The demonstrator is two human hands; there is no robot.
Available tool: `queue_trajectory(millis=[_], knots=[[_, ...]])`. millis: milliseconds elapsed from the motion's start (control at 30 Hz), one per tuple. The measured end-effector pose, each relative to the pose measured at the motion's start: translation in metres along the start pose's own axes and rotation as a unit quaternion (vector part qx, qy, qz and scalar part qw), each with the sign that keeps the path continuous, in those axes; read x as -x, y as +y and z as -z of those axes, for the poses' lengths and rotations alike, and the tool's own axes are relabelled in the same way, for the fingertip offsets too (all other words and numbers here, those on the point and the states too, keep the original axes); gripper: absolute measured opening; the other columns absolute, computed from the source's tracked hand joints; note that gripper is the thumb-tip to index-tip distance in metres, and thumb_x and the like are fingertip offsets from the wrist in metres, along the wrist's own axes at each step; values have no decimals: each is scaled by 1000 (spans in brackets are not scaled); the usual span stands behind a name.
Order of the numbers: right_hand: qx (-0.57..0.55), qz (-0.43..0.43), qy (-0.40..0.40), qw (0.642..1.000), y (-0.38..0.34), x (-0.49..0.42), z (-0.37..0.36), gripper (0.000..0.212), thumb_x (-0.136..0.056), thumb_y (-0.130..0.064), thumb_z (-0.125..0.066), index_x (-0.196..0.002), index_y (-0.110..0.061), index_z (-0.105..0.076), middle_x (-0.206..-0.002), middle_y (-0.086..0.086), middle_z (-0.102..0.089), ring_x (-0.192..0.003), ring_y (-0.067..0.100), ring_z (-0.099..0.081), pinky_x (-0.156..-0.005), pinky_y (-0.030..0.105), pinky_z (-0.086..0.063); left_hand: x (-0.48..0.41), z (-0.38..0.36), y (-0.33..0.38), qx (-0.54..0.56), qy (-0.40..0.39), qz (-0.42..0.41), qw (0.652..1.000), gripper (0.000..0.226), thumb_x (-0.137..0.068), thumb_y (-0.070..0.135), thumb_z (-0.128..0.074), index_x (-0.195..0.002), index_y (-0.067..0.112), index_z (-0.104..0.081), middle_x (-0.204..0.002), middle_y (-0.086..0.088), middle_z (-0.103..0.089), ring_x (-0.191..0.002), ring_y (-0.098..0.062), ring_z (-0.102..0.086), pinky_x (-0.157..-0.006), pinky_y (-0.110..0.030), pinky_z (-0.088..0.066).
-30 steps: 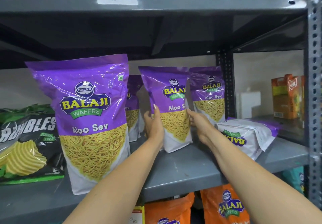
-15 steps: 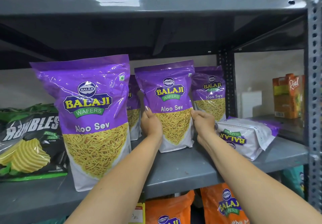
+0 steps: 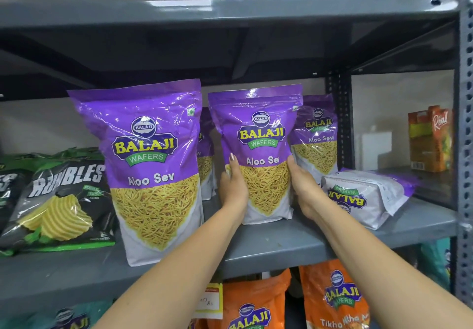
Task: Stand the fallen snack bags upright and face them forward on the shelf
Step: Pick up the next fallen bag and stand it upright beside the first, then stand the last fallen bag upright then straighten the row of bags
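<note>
Left hand [image 3: 234, 188] and right hand [image 3: 303, 188] clasp an upright bag [image 3: 258, 134] mid-shelf [image 3: 281, 246]; another bag [image 3: 368, 195] lies fallen by its right end.

Grey metal shelf [image 3: 281, 246]:
- purple plastic Aloo Sev bags, five: four upright [image 3: 156, 175], one fallen [image 3: 368, 195].
- black-green Rumbles chip bags, two [image 3: 58, 200].
Below the shelf:
- orange Balaji bags, two [image 3: 335, 300].

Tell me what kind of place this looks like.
Probably a small shop or its stockroom: grey metal shelving, several identical Aloo Sev bags lined up, and a handwritten price tag on the shelf below.
</note>
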State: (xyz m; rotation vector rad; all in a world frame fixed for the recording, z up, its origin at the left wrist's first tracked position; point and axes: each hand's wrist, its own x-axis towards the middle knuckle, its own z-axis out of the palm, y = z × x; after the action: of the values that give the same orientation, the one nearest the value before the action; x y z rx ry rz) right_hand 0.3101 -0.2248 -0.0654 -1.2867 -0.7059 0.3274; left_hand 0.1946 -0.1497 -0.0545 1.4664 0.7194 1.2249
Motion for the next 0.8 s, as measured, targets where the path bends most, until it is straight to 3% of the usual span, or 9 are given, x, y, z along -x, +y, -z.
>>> queue_trajectory(millis=[67, 167, 233, 333, 467, 567, 633, 733, 800], knots=[[12, -1, -1, 1000, -1, 10, 2, 34, -94, -58, -35, -80, -38, -58, -85, -21, -61, -83, 3, -57, -82, 29, -41, 9, 5, -1, -1, 5, 2, 1000, 71, -91, 65, -27, -136, 14, -49, -139, -10, -54, -127, -31, -50, -98, -34, -36], [26, 1, -7, 1000, -4, 26, 6, 31, -94, -59, -34, -84, -41, -57, -98, -14, -61, -98, 13, -55, -94, 34, -39, 22, 13, 0, -18, 7, -7, 1000, 71, -91, 65, -27, -135, 14, -49, -136, -12, -56, -124, -30, -52, -87, -30, -33], [33, 5, -12, 999, -4, 33, 8, 31, -94, -58, -33, -104, -43, -58, -109, -11, -59, -106, 16, -53, -101, 38, -39, 32, 18, 1, -28, 10, -18, 999, 73, -91, 65, -27, -138, 13, -46, -141, -12, -53, -128, -29, -50, -91, -31, -33], [41, 10, -6, 999, -7, 44, 10, 51, -94, -58, -34, -131, -30, -55, -113, -8, -60, -112, 19, -54, -106, 44, -39, 44, 24, 3, -36, 22, -17, 999, 75, -90, 67, -27, -139, 14, -45, -144, -10, -51, -131, -30, -48, -97, -34, -35], [50, 17, -6, 999, -12, 56, 9, 45, -93, -58, -34, -118, -33, -62, -115, -5, -63, -109, 19, -56, -105, 42, -39, 52, 25, 3, -36, 35, -15, 999, 75, -88, 69, -27, -135, 13, -47, -140, -12, -54, -127, -31, -51, -88, -34, -34], [62, 23, 27, 997, -15, 62, 12, 56, -95, -55, -34, -126, -18, -61, -127, 4, -65, -117, 24, -58, -108, 44, -39, 56, 19, 7, -16, 23, -3, 1000, 76, -89, 68, -27, -141, 14, -41, -147, -10, -47, -133, -30, -45, -100, -37, -35], [54, 19, 10, 998, -16, 69, 10, 57, -96, -55, -33, -129, -16, -59, -129, 7, -64, -120, 24, -57, -109, 44, -39, 61, 18, 7, 33, 22, -3, 999, 72, -92, 63, -30, -146, 15, -33, -153, -7, -39, -138, -26, -40, -105, -34, -31], [91, 50, -19, 994, -17, 88, 12, 61, -95, -59, -28, -140, -21, -45, -133, -7, -54, -122, 11, -48, -106, 33, -35, 74, 22, 7, 79, 53, -44, 994, 63, -96, 48, -38, -146, 11, -30, -154, -10, -34, -138, -23, -37, -104, -23, -28], [139, 106, 3, 985, -16, 109, 22, 54, -95, -57, -32, -138, -26, -41, -119, -21, -52, -107, -4, -49, -91, 20, -35, 95, 26, 2, 77, 83, -102, 988, 60, -98, 33, -44, -148, 6, -26, -156, -11, -26, -140, -11, -29, -98, -5, -19]])
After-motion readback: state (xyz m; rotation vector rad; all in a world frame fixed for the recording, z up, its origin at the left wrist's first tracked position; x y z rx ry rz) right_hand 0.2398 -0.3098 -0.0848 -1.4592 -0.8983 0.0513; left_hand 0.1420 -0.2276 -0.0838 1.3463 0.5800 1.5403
